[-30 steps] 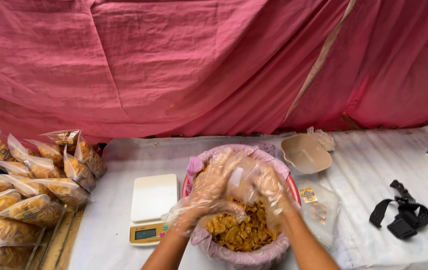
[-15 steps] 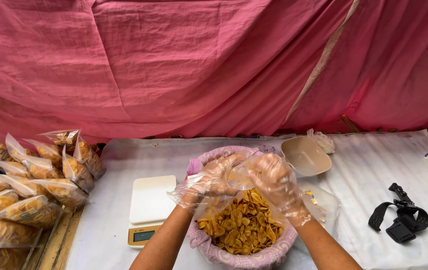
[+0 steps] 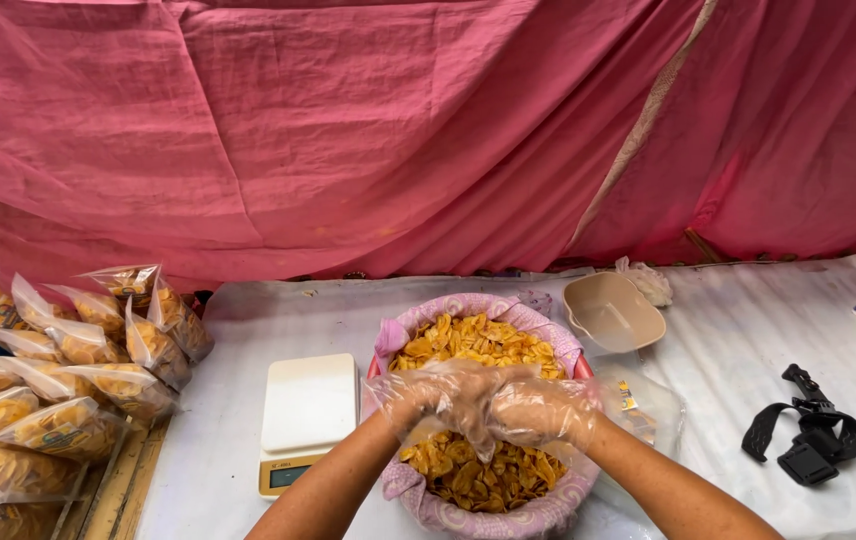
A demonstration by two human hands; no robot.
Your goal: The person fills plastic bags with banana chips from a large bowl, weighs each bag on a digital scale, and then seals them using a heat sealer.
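**Both gloved hands meet over the basin of chips**

We see the left hand (image 3: 428, 395) and the right hand (image 3: 538, 410) pressed together just above the middle of the basin, both in thin clear plastic gloves. The fingers curl inward and overlap; whether either grip is clenched on chips or merely cupped, we cannot tell, because the crumpled glove film hides the palms. The two hands sit equally close to the pile.

Directly beneath them lie the yellow chips (image 3: 473, 345), heaped inside the round basin (image 3: 548, 508), which is lined with a pink patterned cloth. The pile spreads both beyond the hands, toward the far rim, and below them, toward the near rim.

Just left of the basin, on the bench (image 3: 728, 330), stands a white kitchen scale (image 3: 308, 415), its plate bare. Further left, sealed clear bags of chips (image 3: 68, 385) lie stacked. Behind the basin on the right sits an empty beige scoop-shaped bowl (image 3: 613, 312); an empty clear bag (image 3: 648, 410) lies touching the basin's right side, and a black strap (image 3: 808, 435) lies well apart.
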